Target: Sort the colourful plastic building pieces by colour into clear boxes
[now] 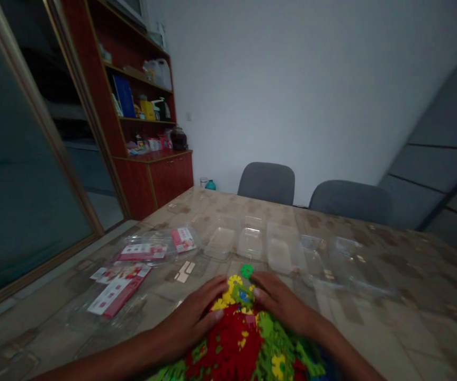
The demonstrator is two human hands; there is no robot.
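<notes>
A heap of small interlocking plastic disc pieces (232,344), mostly red, green and yellow with a few blue, lies at the near edge of the table. My left hand (196,317) rests on the heap's left side, fingers stretched forward and thumb apart. Against the right side lies my right hand (281,304), its fingers extended over the top pieces. Between the fingertips are a yellow notched disc (234,280) and several blue and green pieces. A green notched disc (247,271) sits just beyond them. Neither hand visibly grips a single piece.
Clear plastic containers (251,241) stand in a row across the table (371,328). On the left are clear packages with pink and white labels (117,291). Two grey chairs (267,182) are behind the table, and a red-brown cabinet (168,180) is at the back left.
</notes>
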